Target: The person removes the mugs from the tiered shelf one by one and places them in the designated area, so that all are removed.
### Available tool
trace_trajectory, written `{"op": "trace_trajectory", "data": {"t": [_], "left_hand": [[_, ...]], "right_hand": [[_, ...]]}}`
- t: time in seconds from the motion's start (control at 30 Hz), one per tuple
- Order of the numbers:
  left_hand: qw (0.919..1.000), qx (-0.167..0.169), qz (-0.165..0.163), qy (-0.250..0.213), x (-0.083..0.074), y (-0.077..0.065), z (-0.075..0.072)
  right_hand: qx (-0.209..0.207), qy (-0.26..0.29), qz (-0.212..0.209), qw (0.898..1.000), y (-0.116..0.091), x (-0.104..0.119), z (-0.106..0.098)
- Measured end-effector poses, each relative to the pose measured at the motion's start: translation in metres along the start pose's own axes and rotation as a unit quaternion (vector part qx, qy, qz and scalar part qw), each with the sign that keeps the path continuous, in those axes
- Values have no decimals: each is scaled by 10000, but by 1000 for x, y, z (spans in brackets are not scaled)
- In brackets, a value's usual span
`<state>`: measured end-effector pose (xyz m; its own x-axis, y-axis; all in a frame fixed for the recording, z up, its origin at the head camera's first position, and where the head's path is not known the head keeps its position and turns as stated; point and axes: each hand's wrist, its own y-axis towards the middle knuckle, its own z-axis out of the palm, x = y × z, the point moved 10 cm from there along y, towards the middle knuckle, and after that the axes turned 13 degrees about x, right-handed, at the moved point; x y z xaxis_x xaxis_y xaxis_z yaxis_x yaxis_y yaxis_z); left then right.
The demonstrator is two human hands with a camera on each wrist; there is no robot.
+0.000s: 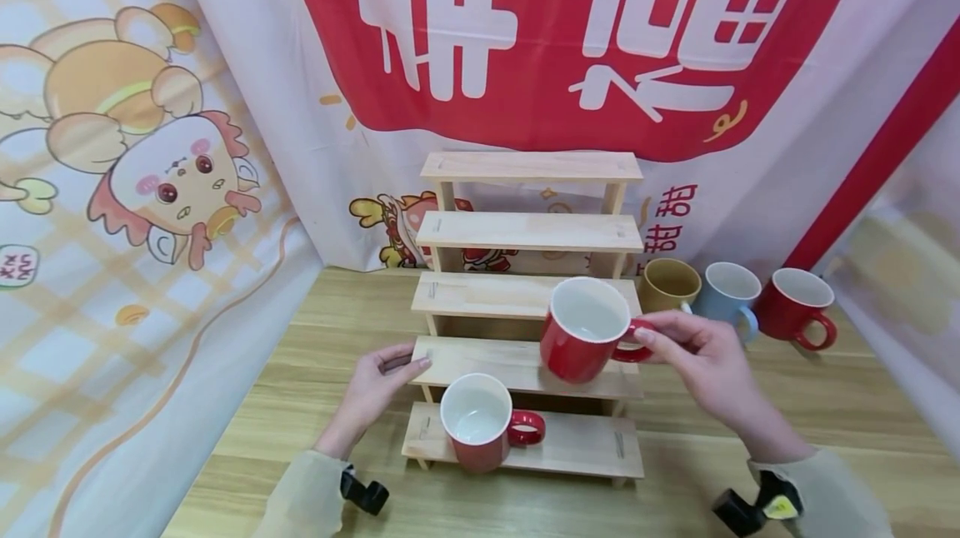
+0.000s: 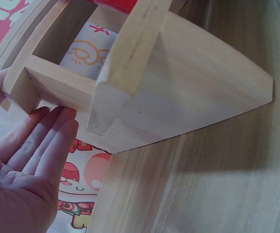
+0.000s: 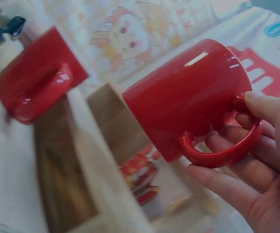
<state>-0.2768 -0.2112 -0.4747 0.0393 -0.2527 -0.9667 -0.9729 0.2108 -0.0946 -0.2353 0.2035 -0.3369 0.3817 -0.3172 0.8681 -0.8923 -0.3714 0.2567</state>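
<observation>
My right hand (image 1: 701, 359) holds a red mug (image 1: 577, 355) by its handle, over the second step from the bottom of a wooden stepped rack (image 1: 525, 231). The mug is white inside and overlaps that step in the head view; in the right wrist view the thumb and fingers grip the handle. At the rack's left side, my left hand (image 1: 378, 384) pinches the end of the same step, thumb on top and fingers (image 2: 47, 141) beneath. Another red mug (image 1: 480, 446) stands on the lowest step, its handle to the right.
Right of the rack on the wood-grain table (image 1: 300, 371) stand a mustard mug (image 1: 663, 288), a light blue mug (image 1: 720, 301) and a third red mug (image 1: 787, 317). Printed cloths (image 1: 300, 188) hang behind and at the sides. The upper three steps rise toward the back cloth.
</observation>
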Motion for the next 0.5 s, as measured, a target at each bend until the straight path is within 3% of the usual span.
{"op": "trace_trajectory", "data": {"t": [0.23, 0.37, 0.5], "left_hand": [[10000, 28, 46, -76, -1, 0, 2], [9998, 61, 91, -180, -2, 0, 3], [9998, 65, 102, -173, -2, 1, 3]], "right_hand": [[-696, -449, 317, 9961, -19, 10, -47], [-1109, -346, 365, 9926, -30, 8, -74], [-1412, 123, 571, 9883, -42, -2, -98]]}}
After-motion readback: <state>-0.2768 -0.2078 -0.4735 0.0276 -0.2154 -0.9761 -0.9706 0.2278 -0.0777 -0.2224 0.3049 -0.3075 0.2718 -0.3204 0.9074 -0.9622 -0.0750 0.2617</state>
